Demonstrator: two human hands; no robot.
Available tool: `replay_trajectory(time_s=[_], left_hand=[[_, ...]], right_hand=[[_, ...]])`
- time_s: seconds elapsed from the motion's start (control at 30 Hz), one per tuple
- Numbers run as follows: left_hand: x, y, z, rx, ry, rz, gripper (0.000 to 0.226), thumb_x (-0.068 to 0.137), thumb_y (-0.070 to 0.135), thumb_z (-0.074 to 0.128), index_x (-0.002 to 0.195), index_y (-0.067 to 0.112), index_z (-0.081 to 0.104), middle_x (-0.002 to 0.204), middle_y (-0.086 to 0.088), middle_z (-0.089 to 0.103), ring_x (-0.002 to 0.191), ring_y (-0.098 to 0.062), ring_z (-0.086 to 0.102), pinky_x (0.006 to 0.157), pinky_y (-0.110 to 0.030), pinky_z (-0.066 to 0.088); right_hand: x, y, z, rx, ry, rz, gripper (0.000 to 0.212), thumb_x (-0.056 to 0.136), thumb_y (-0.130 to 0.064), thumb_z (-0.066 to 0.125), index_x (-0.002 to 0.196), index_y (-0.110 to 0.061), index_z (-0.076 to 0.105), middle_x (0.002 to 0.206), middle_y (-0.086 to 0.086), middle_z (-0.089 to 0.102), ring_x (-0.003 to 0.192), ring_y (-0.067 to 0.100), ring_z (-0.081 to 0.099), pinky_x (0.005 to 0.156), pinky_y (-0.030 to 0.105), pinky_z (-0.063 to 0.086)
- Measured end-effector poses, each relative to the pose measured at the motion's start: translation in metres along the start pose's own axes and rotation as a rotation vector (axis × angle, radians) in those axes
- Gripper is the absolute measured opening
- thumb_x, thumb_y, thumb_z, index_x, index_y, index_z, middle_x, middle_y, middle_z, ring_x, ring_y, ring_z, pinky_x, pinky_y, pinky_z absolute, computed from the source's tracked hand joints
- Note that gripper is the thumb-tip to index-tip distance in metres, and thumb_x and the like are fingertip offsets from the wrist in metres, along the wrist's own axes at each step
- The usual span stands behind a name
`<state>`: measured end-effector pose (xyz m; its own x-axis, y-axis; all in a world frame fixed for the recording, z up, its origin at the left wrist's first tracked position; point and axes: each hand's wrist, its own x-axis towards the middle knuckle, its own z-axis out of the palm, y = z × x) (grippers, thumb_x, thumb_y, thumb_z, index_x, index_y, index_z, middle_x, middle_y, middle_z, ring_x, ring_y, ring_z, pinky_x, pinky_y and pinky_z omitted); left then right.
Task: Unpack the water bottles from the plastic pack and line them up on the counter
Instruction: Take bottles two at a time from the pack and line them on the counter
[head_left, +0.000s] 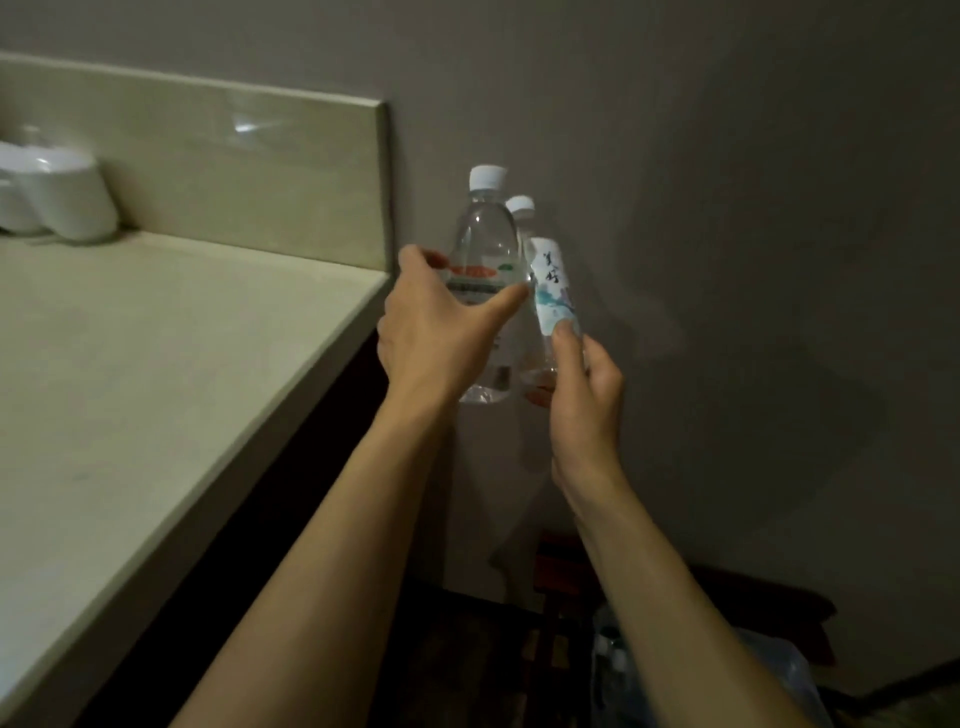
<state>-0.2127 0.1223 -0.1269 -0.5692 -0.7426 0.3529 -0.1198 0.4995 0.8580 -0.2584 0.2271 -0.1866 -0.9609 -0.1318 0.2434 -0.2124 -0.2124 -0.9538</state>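
Observation:
Two clear water bottles with white caps are held up in the air, just right of the counter's end. My left hand (441, 332) wraps around the nearer bottle (485, 244), fingers across its label. My right hand (584, 395) grips the lower part of the second bottle (550, 291), which has a white and blue label and stands slightly behind the first. The beige counter (171, 374) stretches to the left. The plastic pack (769, 670) with more bottles lies low at the bottom right, partly hidden by my right forearm.
White cups (62, 200) stand at the back left of the counter against the beige backsplash (249, 171). A grey wall fills the right side. A dark wooden piece of furniture (571, 577) sits low beneath my arms.

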Motion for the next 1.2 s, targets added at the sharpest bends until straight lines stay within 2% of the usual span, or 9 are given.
replay_trajectory(time_s=[0.23, 0.3, 0.37, 0.53, 0.7, 0.83, 1.0, 1.1, 1.2], left_hand=[[0.014, 0.003, -0.07, 0.031, 0.069, 0.05, 0.076, 0.061, 0.06, 0.082, 0.12, 0.024, 0.05, 0.101, 0.005, 0.069, 0.096, -0.02, 0.069, 0.086, -0.045, 0.057], [0.019, 0.001, -0.091, 0.017, 0.054, 0.06, 0.074, 0.063, 0.054, 0.084, 0.121, 0.024, 0.049, 0.091, 0.012, 0.062, 0.093, -0.016, 0.067, 0.086, -0.047, 0.057], [0.026, -0.005, -0.111, 0.029, 0.05, 0.096, 0.073, 0.065, 0.047, 0.086, 0.124, 0.023, 0.049, 0.083, 0.017, 0.057, 0.087, -0.01, 0.065, 0.085, -0.047, 0.057], [0.051, -0.03, -0.155, -0.009, 0.01, 0.141, 0.073, 0.071, 0.027, 0.086, 0.132, 0.02, 0.046, 0.089, 0.015, 0.058, 0.091, -0.013, 0.068, 0.083, -0.044, 0.061], [0.091, -0.077, -0.199, -0.105, -0.038, 0.173, 0.071, 0.072, 0.025, 0.086, 0.131, 0.019, 0.048, 0.093, 0.018, 0.057, 0.086, 0.001, 0.062, 0.073, -0.026, 0.058], [0.129, -0.122, -0.231, -0.195, -0.101, 0.14, 0.064, 0.072, 0.025, 0.086, 0.126, 0.02, 0.052, 0.1, 0.015, 0.062, 0.093, -0.003, 0.064, 0.071, -0.022, 0.055], [0.168, -0.165, -0.252, -0.284, -0.125, 0.079, 0.056, 0.072, 0.023, 0.086, 0.117, 0.027, 0.052, 0.103, 0.012, 0.064, 0.097, -0.01, 0.066, 0.081, -0.032, 0.058], [0.183, -0.18, -0.255, -0.295, -0.134, 0.077, 0.058, 0.071, 0.018, 0.086, 0.116, 0.028, 0.05, 0.1, 0.019, 0.06, 0.093, -0.002, 0.065, 0.078, -0.026, 0.057], [0.196, -0.192, -0.254, -0.293, -0.141, 0.07, 0.06, 0.071, 0.016, 0.086, 0.115, 0.029, 0.048, 0.098, 0.023, 0.058, 0.089, 0.005, 0.062, 0.071, -0.018, 0.052]], right_hand=[[-0.022, -0.019, 0.048, 0.208, -0.253, 0.005, 0.036, 0.091, -0.027, 0.065, 0.122, -0.009, 0.058, 0.102, 0.005, 0.073, 0.092, 0.016, 0.072, 0.074, 0.025, 0.056], [-0.028, -0.023, 0.063, 0.234, -0.326, 0.011, 0.041, 0.091, -0.02, 0.065, 0.129, -0.009, 0.052, 0.111, 0.009, 0.071, 0.1, 0.02, 0.07, 0.083, 0.031, 0.057], [-0.032, -0.027, 0.08, 0.236, -0.398, -0.012, 0.038, 0.09, -0.011, 0.065, 0.126, -0.015, 0.052, 0.111, 0.008, 0.069, 0.103, 0.022, 0.068, 0.089, 0.039, 0.055], [-0.046, -0.031, 0.128, 0.148, -0.473, -0.045, 0.042, 0.085, -0.004, 0.07, 0.122, -0.011, 0.051, 0.103, 0.002, 0.07, 0.093, 0.01, 0.07, 0.076, 0.023, 0.056], [-0.047, -0.02, 0.193, 0.049, -0.472, -0.017, 0.051, 0.082, -0.008, 0.072, 0.127, -0.013, 0.049, 0.106, 0.004, 0.07, 0.094, 0.013, 0.071, 0.078, 0.03, 0.059], [-0.04, -0.01, 0.252, -0.149, -0.417, 0.007, 0.076, 0.074, -0.016, 0.078, 0.138, -0.014, 0.037, 0.105, 0.0, 0.069, 0.092, 0.01, 0.07, 0.085, 0.038, 0.058], [-0.03, 0.001, 0.31, -0.294, -0.366, 0.04, 0.066, 0.068, -0.02, 0.079, 0.123, -0.023, 0.042, 0.107, 0.003, 0.065, 0.097, 0.018, 0.067, 0.086, 0.04, 0.056], [-0.024, 0.005, 0.334, -0.352, -0.351, 0.041, 0.054, 0.069, -0.016, 0.078, 0.102, -0.031, 0.038, 0.099, 0.0, 0.067, 0.087, 0.013, 0.068, 0.07, 0.028, 0.055], [-0.018, 0.01, 0.349, -0.407, -0.344, 0.073, 0.058, 0.069, -0.015, 0.077, 0.107, -0.026, 0.033, 0.099, 0.003, 0.066, 0.089, 0.019, 0.068, 0.078, 0.038, 0.057]])
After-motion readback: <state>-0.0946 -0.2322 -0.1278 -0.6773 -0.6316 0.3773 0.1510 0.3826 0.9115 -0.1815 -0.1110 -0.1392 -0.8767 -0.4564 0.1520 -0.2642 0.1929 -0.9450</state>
